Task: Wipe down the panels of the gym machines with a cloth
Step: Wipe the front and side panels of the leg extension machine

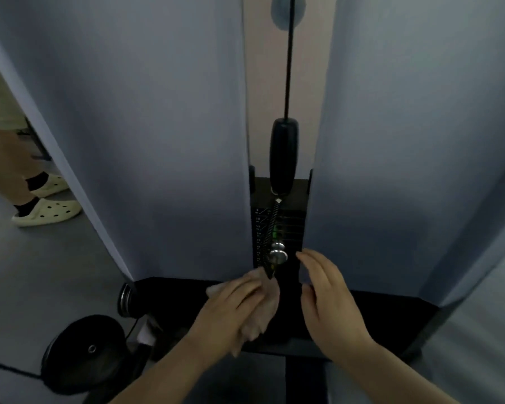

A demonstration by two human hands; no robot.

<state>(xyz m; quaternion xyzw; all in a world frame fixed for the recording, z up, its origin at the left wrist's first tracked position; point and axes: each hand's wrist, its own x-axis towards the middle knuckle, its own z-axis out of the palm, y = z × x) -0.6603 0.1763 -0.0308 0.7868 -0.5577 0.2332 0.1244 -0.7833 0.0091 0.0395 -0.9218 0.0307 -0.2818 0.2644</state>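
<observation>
A tall gym machine fills the view, with a pale grey-blue left panel (pixel 146 135) and right panel (pixel 414 158) flanking a narrow slot. In the slot sits the black weight stack (pixel 292 228) with a silver selector pin (pixel 278 253) and a coiled cord. My left hand (pixel 231 313) is shut on a pale pink cloth (pixel 267 304), pressed low at the foot of the slot beside the left panel's bottom edge. My right hand (pixel 330 301) is open, fingers spread, resting against the lower inner edge of the right panel.
A black cable and long black stopper (pixel 284 153) hang down the slot. A black base (pixel 376 307) runs under the panels. Black weight plates (pixel 82 351) lie on the grey floor at lower left. Another person's legs in cream clogs (pixel 47 211) stand at the left.
</observation>
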